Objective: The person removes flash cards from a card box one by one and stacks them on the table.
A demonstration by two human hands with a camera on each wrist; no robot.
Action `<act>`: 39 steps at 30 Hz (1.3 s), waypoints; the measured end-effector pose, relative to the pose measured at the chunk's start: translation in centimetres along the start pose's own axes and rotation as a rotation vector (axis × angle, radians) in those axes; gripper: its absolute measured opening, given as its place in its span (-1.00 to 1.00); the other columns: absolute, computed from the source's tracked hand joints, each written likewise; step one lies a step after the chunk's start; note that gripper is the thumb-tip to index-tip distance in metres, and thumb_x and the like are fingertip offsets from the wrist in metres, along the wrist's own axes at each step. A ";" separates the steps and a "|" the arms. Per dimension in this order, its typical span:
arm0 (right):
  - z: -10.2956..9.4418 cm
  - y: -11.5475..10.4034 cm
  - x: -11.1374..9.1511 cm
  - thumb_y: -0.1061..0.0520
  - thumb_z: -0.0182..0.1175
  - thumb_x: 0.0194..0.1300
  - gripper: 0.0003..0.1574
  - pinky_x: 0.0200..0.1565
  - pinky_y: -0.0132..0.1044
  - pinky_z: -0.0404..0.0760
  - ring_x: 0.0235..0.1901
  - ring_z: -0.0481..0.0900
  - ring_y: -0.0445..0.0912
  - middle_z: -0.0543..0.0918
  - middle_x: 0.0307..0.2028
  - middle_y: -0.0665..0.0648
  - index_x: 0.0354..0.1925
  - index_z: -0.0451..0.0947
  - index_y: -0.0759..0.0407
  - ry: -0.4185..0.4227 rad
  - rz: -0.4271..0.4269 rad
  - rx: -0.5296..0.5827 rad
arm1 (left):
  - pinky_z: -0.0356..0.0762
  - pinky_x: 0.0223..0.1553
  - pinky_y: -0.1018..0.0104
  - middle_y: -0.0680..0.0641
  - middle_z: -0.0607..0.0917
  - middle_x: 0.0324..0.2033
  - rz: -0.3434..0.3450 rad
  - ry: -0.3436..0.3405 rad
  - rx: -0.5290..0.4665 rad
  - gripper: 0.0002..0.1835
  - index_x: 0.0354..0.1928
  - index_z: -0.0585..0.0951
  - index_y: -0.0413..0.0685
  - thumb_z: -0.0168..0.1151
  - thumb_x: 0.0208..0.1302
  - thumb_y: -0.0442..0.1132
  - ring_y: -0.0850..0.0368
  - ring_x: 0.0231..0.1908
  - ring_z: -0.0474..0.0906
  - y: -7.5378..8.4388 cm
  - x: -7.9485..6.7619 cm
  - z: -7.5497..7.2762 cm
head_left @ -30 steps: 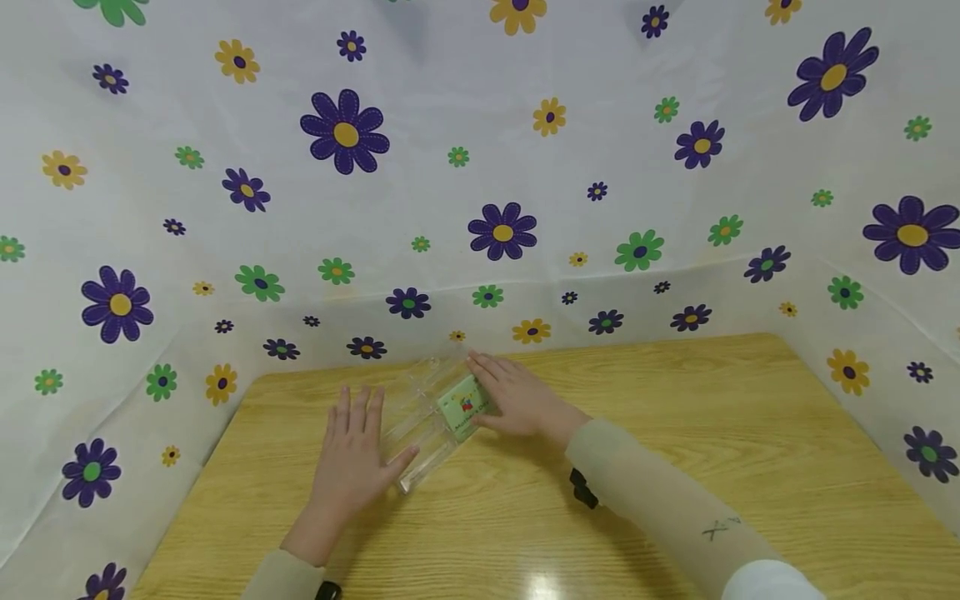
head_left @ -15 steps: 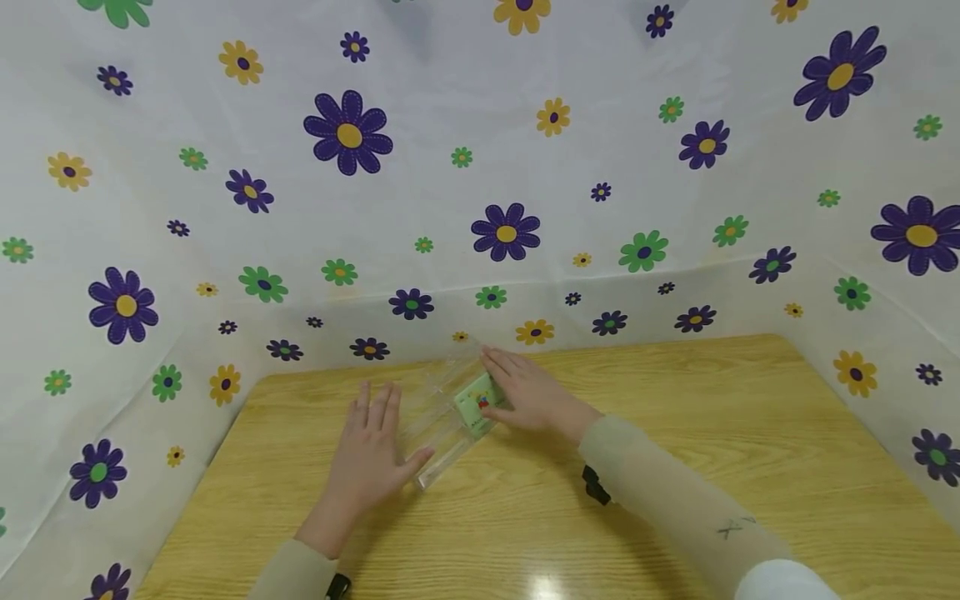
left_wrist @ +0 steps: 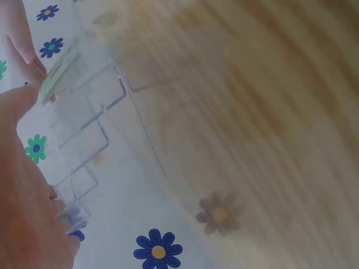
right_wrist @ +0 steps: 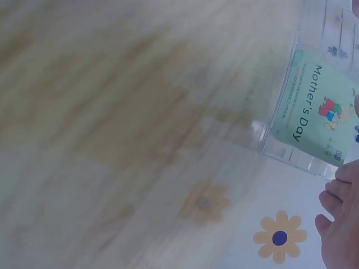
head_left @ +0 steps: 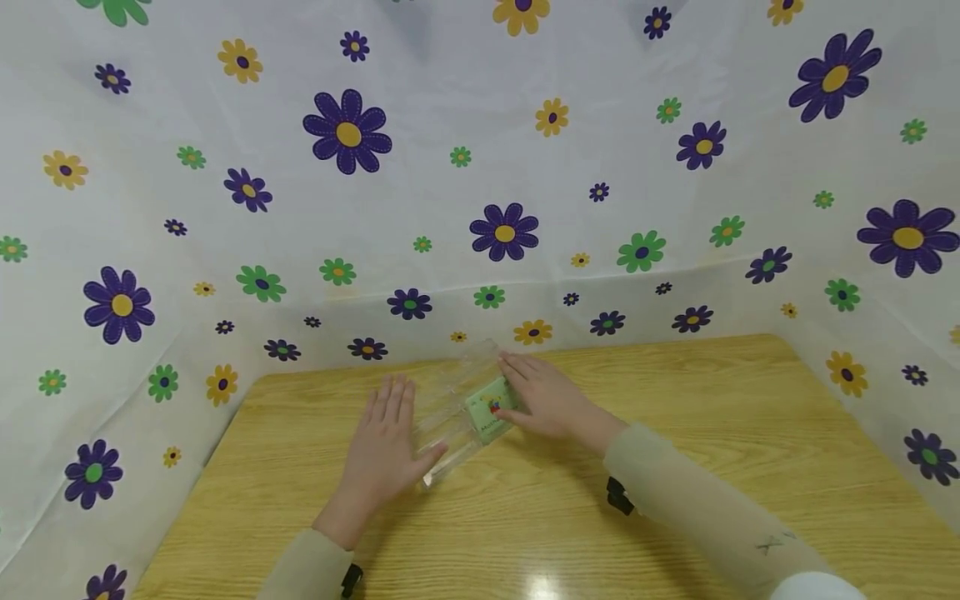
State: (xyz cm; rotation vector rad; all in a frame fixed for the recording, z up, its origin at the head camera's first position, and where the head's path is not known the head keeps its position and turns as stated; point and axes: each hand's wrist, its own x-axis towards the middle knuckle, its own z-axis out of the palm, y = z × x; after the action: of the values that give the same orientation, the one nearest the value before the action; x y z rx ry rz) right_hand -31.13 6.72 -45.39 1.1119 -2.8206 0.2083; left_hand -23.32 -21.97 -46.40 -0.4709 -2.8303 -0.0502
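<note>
A clear plastic tiered stand (head_left: 452, 463) lies aslant on the table between both hands in the head view. Its stepped outline (left_wrist: 101, 137) shows in the left wrist view. A green card (head_left: 483, 421) printed "Mother's Day" sits at the stand's right end and reads clearly in the right wrist view, card (right_wrist: 314, 103). My left hand (head_left: 384, 454) is at the left end, fingers extended and together, thumb reaching along the front. At the other end, my right hand (head_left: 551, 402) has its fingers along the side and its thumb over the card. Its fingertips are partly hidden.
The wooden table (head_left: 675, 467) extends on both sides and toward the front. Behind and beside it hangs a white cloth (head_left: 420, 192) with purple, yellow and green flowers, close beyond the stand's far end. Dark wrist devices (head_left: 619, 497) sit under the sleeves.
Both hands and the stand with its card have shifted to the right along the table. The hands stay at its two ends.
</note>
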 end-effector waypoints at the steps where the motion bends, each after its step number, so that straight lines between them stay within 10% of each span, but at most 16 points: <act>1: 0.0 0.1 -0.2 -0.36 0.04 0.58 0.09 0.65 0.07 0.15 0.64 0.16 0.21 0.15 0.65 0.32 0.64 0.07 0.37 0.003 0.002 0.000 | 0.07 0.64 -0.23 -0.42 0.14 0.62 0.012 -0.003 -0.003 0.18 0.62 0.11 -0.44 0.24 0.34 0.38 -0.40 0.63 0.06 0.0 0.0 0.0; 39: -0.6 2.9 -5.5 -0.27 0.16 0.53 0.10 0.60 0.15 0.25 0.60 0.22 0.25 0.20 0.63 0.35 0.65 0.03 0.35 0.159 0.019 0.042 | 0.02 0.65 -0.22 -0.32 0.15 0.65 0.279 -0.011 -0.106 0.16 0.65 0.07 -0.35 0.33 0.32 0.29 -0.35 0.65 0.01 1.3 1.4 0.8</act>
State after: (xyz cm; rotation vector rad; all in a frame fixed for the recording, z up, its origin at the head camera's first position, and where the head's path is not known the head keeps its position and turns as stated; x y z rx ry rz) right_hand -29.10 12.63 -45.88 1.0272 -2.6985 0.3428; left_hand -24.34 -20.20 -46.83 -0.8870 -2.7526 -0.1422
